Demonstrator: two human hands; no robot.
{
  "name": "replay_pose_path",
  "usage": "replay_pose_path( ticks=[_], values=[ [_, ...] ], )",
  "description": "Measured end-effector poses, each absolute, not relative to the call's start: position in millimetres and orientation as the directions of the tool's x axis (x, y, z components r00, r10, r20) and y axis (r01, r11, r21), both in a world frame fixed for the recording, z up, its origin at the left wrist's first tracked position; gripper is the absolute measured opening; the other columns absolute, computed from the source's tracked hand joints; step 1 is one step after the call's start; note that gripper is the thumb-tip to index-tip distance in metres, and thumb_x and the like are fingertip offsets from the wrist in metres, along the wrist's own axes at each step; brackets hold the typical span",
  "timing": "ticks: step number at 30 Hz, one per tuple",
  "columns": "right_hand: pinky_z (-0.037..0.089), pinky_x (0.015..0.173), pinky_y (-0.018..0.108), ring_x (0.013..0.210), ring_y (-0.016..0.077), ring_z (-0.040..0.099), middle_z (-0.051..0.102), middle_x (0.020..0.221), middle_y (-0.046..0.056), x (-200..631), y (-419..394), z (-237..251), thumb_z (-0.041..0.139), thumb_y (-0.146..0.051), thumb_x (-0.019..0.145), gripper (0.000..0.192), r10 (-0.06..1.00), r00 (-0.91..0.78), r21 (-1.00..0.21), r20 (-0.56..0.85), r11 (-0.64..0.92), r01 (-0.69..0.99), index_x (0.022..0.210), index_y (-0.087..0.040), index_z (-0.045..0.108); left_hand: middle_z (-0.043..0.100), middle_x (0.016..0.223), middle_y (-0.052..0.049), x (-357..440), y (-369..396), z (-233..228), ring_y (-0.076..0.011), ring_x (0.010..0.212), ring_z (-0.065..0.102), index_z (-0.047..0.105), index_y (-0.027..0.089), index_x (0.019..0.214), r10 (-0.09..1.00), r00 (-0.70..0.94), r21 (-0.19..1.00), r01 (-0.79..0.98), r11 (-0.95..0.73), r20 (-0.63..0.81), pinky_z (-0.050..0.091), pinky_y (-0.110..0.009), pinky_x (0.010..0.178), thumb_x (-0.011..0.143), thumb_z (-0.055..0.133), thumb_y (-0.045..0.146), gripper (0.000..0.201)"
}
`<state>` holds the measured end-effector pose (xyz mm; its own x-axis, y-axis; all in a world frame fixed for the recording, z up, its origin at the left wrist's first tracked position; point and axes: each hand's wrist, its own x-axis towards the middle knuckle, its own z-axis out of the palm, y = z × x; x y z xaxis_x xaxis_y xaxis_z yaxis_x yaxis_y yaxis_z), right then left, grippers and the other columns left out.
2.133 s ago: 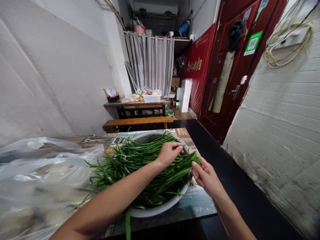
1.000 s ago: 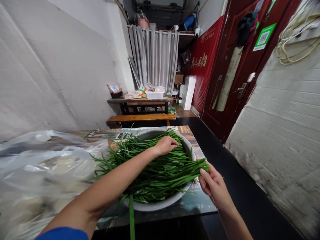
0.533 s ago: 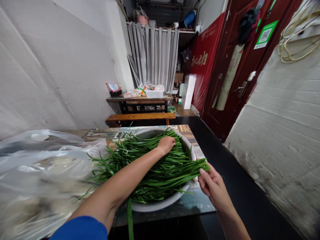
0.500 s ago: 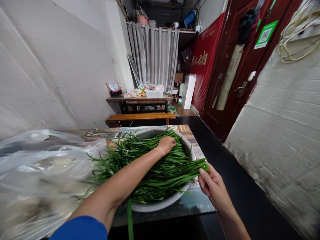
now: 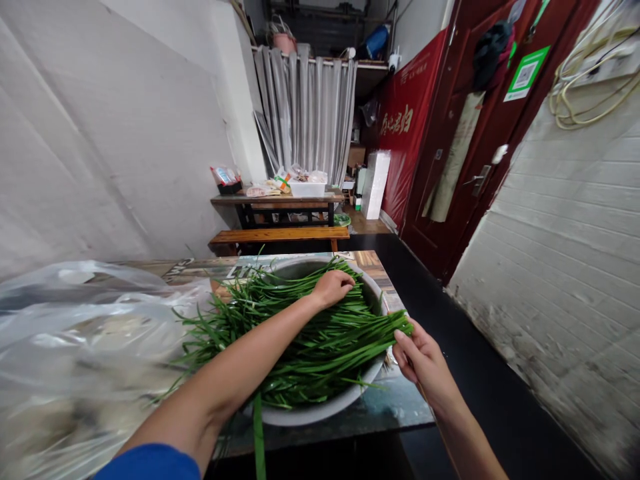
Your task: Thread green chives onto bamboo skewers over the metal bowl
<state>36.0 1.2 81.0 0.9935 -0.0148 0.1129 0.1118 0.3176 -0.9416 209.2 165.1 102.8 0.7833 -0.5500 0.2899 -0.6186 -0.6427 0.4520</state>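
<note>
A wide metal basin (image 5: 327, 415) is heaped with long green garlic chives (image 5: 320, 353), their leafy tips spilling over its left side. My left hand (image 5: 334, 288) reaches across the heap, its fingers curled and pinched at strands near the far right of the pile; the fingertips are partly hidden. At the basin's right rim, my right hand (image 5: 423, 357) grips a bunch of chives by the cut ends, thumb on top. The stems of that bunch run left into the basin. One broad leaf hangs over the near rim.
The basin stands on a wood-patterned table (image 5: 395, 400). Clear plastic bags (image 5: 95, 347) with pale contents cover the table's left. Beyond are a wooden bench (image 5: 280, 235) and a second table holding a white tub (image 5: 309, 189). A dark red door (image 5: 450, 153) is at right.
My right hand has shifted slightly left and up with the chive ends. The fingers of my left hand have moved a little over the heap. The view has shifted slightly.
</note>
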Motion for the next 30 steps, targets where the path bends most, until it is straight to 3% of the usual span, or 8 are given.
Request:
replay_pose_path(
  ticks=[3, 7, 24, 30],
  values=[
    [0.011, 0.03, 0.014, 0.03, 0.0022, 0.018, 0.04, 0.043, -0.01, 43, 1, 85, 0.055, -0.036, 0.081, 0.027, -0.006, 0.994, -0.943, 0.109, 0.316, 0.105, 0.102, -0.02, 0.048, 0.069, 0.081, -0.003, 192, 161, 116, -0.0145, 0.074, 0.06, 0.069, 0.016, 0.086, -0.519, 0.805, 0.641, -0.565, -0.52, 0.288, 0.045, -0.022, 0.07, 0.074, 0.053, 0.027, 0.023],
    [0.01, 0.029, 0.013, 0.029, 0.0015, 0.018, 0.041, 0.043, -0.01, 50, 4, 91, 0.055, -0.036, 0.081, 0.029, 0.001, 0.994, -0.939, 0.113, 0.326, 0.107, 0.104, -0.02, 0.047, 0.069, 0.077, -0.004, 170, 149, 132, -0.0145, 0.068, 0.06, 0.07, 0.013, 0.086, -0.491, 0.823, 0.757, -0.508, -0.412, 0.285, 0.046, -0.022, 0.065, 0.071, 0.055, 0.029, 0.026],
    [0.01, 0.028, 0.012, 0.027, 0.0007, 0.017, 0.042, 0.043, -0.01, 51, 4, 90, 0.055, -0.038, 0.08, 0.033, 0.017, 0.994, -0.93, 0.112, 0.354, 0.098, 0.106, -0.019, 0.046, 0.069, 0.073, -0.004, 156, 139, 145, -0.0145, 0.068, 0.061, 0.07, 0.012, 0.08, -0.458, 0.846, 0.795, -0.467, -0.388, 0.273, 0.047, -0.022, 0.064, 0.069, 0.056, 0.026, 0.023],
    [0.011, 0.027, 0.012, 0.026, 0.0002, 0.017, 0.043, 0.044, -0.01, 51, 7, 89, 0.055, -0.037, 0.081, 0.03, -0.003, 0.992, -0.925, 0.123, 0.363, 0.115, 0.104, -0.019, 0.048, 0.068, 0.07, -0.006, 148, 137, 145, -0.0141, 0.063, 0.06, 0.071, 0.01, 0.077, -0.406, 0.891, 0.882, -0.346, -0.319, 0.203, 0.048, -0.023, 0.062, 0.064, 0.063, 0.026, 0.022]
  ],
)
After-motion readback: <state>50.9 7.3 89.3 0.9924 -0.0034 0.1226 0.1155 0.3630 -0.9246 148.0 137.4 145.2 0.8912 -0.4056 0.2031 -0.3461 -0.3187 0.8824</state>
